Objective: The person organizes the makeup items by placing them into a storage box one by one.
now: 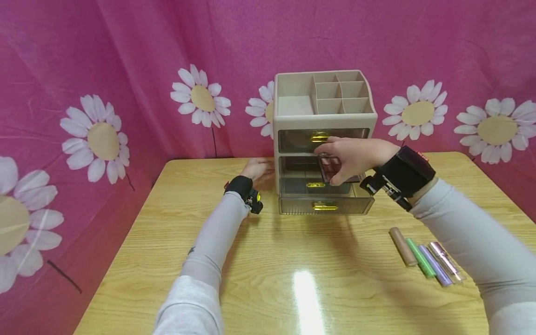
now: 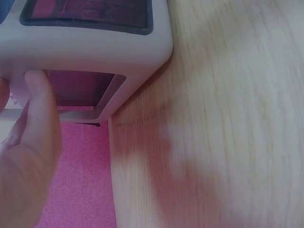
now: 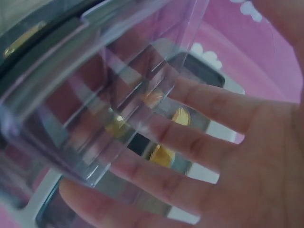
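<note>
Nearest the viewer, low and to the right of the right hand's fingers, four slim cylinders lie side by side on the pale wood-grain counter: a brown cylinder, a green cylinder, a purple cylinder and a shiny pink cylinder. Farther off, just below those fingers, a smoky drawer with a gold handle stands pulled out.

Above it, the right hand grips a clear plastic case between thumb and fingers; the close wrist view shows the case, its contents too blurred to tell. Left of these fingers, the left hand reaches to the organizer's side, its fingers extended and touching the beige frame, holding nothing visible.

Behind the right fingers rises the beige organizer, its top divided into compartments, with a closed upper drawer just below. Beyond both hands hangs a pink curtain patterned with white daisies.
</note>
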A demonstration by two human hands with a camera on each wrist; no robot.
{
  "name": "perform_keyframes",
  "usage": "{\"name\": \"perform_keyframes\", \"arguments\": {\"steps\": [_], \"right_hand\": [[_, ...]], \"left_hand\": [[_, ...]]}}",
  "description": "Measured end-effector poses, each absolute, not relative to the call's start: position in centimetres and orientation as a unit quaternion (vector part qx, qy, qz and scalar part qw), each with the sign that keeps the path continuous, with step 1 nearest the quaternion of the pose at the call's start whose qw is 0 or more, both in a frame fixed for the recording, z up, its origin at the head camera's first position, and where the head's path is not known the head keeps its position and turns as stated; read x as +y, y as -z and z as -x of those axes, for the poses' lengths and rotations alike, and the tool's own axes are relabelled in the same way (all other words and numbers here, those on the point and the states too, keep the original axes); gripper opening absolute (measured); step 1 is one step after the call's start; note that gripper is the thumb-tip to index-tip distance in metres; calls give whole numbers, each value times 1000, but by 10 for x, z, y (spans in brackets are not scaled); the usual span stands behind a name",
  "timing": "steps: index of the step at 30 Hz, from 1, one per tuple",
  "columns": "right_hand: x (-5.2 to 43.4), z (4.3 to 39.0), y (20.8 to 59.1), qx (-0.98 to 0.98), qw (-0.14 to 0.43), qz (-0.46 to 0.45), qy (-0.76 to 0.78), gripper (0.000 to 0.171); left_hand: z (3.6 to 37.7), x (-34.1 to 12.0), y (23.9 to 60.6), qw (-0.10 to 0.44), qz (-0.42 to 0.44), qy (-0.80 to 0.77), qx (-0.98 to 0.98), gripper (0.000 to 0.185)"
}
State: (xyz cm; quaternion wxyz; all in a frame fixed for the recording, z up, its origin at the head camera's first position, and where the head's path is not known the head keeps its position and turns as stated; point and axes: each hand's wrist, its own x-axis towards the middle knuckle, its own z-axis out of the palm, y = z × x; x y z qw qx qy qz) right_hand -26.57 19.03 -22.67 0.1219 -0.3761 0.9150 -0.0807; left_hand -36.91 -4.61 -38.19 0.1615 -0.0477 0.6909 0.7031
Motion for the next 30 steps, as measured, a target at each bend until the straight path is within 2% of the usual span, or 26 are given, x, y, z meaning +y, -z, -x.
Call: {"name": "perform_keyframes", "arguments": {"steps": [8,16,30], "right_hand": [[157,279,239,915,152,372,45,73],[131,290,251,914,191,359,-10,75],[109,310,274,907,229,349,-49,76]], "left_hand": [[392,-51,408,165,20,-702,693,33],[420,-50,439,151,28,-721,676,31],[436,-54,453,154,27,-718,679,35]]}}
